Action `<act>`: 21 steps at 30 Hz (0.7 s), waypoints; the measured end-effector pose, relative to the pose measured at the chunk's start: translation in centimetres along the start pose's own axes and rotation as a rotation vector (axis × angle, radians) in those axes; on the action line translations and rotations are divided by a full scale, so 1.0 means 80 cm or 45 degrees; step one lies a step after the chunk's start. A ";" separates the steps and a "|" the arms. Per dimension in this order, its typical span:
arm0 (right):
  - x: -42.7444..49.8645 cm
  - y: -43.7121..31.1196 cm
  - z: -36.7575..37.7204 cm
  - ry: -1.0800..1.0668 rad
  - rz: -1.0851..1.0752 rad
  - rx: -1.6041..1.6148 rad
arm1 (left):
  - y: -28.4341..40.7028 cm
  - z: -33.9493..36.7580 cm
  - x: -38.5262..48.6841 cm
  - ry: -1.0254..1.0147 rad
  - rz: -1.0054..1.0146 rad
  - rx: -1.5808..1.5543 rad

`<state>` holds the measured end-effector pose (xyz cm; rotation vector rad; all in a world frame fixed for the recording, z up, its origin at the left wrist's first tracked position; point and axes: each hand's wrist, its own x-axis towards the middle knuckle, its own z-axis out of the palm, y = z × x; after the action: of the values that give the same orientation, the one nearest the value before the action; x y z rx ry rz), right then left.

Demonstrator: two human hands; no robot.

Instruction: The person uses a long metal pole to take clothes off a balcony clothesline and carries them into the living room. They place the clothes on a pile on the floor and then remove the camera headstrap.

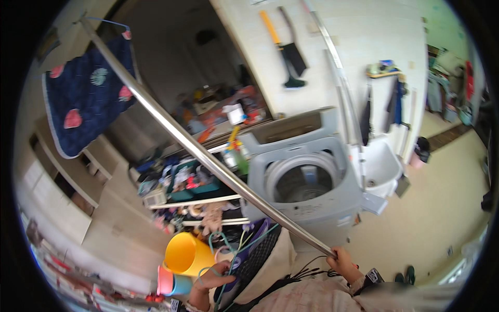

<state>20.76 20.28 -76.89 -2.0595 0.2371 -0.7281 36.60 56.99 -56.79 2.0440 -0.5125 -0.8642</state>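
My right hand (342, 265) grips the lower end of a long metal pole (187, 138), which slants up to the upper left. At the pole's far tip is a blue clothes hanger (107, 21). From that hanger hangs a navy cloth item (87, 101) with red and pale prints. Teal hangers (236, 251) are held in my left hand (213, 276), low in the view. Beside that hand hang a dark checked garment (257, 259), some purple fabric and a beige cloth (278, 261); how they attach to the hangers is hard to tell.
A top-loading washing machine (312, 218) stands ahead with its lid raised. Right of it is a white sink (384, 163). A yellow bucket (185, 255) and a cluttered shelf (195, 202) lie to the left. Tools (290, 66) hang on the wall.
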 end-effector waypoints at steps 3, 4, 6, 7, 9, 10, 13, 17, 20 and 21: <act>0.004 0.007 -0.027 0.032 0.062 -0.110 | 0.012 0.008 0.017 -0.309 -0.061 0.159; 0.003 0.009 -0.036 0.071 0.059 -0.092 | 0.017 0.014 0.029 -0.409 0.020 0.037; 0.001 0.014 -0.053 0.174 0.038 -0.095 | 0.030 0.030 0.039 -0.555 -0.022 -0.064; -0.001 0.017 -0.063 0.233 0.043 -0.095 | 0.040 0.040 0.050 -0.508 -0.098 0.071; -0.008 0.025 -0.087 0.344 0.049 -0.096 | 0.061 0.070 0.081 -0.630 -0.006 0.039; -0.012 0.032 -0.105 0.350 0.098 -0.107 | 0.074 0.089 0.091 -0.548 0.172 0.175; -0.028 0.049 -0.161 0.457 0.195 -0.134 | 0.114 0.147 0.114 -0.453 0.535 0.486; -0.058 0.071 -0.245 0.724 0.172 -0.213 | 0.179 0.217 0.166 -0.847 -0.013 0.202; -0.079 0.090 -0.303 0.860 0.163 -0.217 | 0.214 0.282 0.196 -0.879 0.127 0.009; -0.086 0.095 -0.321 0.898 0.199 -0.249 | 0.226 0.303 0.211 -0.895 0.133 0.072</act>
<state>1.17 0.84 -75.30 -1.8579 0.8826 -1.3539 29.51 23.15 -58.45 1.7010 -1.0182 -1.5169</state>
